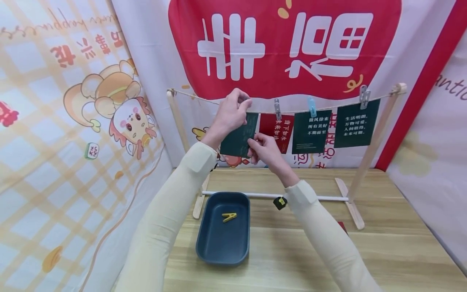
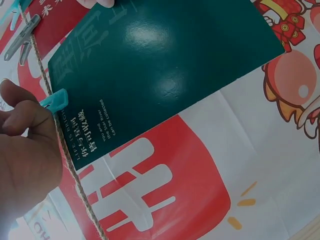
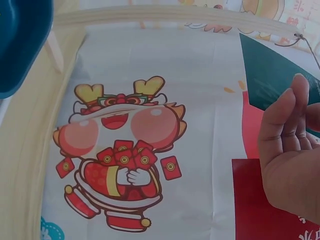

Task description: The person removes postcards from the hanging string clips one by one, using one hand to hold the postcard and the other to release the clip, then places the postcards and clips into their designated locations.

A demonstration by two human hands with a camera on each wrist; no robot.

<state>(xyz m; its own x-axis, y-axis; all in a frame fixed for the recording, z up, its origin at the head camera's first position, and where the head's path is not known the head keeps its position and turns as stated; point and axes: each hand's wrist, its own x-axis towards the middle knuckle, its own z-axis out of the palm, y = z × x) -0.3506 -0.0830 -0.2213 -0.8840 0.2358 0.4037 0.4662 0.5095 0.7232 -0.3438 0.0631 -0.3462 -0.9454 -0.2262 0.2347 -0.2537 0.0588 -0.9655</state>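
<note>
A dark green card (image 1: 235, 142) hangs at the left part of a twine line (image 2: 70, 167). My left hand (image 1: 231, 111) pinches a light blue clothespin (image 2: 56, 101), whose front end sits over the twine and the card's edge. In the head view that clothespin is hidden by the hand. With thumb and fingers, my right hand (image 1: 269, 152) holds the card by its right edge; the right wrist view shows this hand (image 3: 287, 145) beside the card (image 3: 267, 75).
A red card (image 1: 270, 129) and two green cards (image 1: 310, 140) (image 1: 355, 125) hang from clothespins farther right. The wooden rack (image 1: 377, 146) carries the line. Below, a blue basin (image 1: 222, 243) contains a yellow clothespin (image 1: 229, 217); a small black-and-yellow object (image 1: 280, 202) lies by the white bar.
</note>
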